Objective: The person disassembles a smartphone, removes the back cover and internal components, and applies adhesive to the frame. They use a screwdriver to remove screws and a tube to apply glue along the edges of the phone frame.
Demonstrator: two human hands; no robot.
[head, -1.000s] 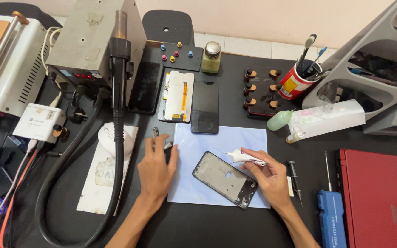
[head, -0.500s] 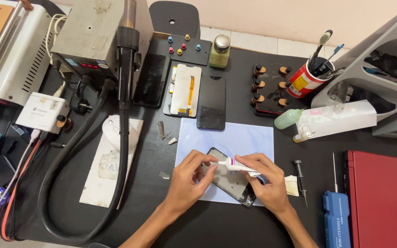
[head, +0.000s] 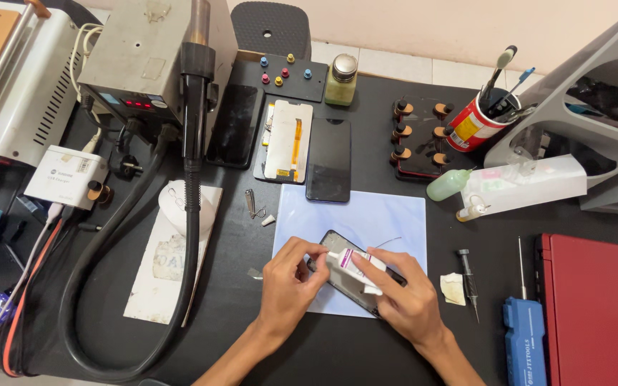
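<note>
Tube (head: pixel 355 264) is sitting crosswise over the phone (head: pixel 352 280), which is lying on the pale blue mat (head: pixel 388 214) mid-bench. Your right hand (head: pixel 405 300) is gripping the tube body, fingers closed around it. Your left hand (head: pixel 287 286) is pinching the tube's cap end, fingertips closed. Screwdriver (head: pixel 466 270) is lying just right of the mat; tweezers (head: pixel 250 204) to its left.

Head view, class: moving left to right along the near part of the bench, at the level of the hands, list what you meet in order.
White paper sheet → left hand → small white tube → right hand → pale yellowish scrap → black screwdriver → blue tool case → red case.
</note>
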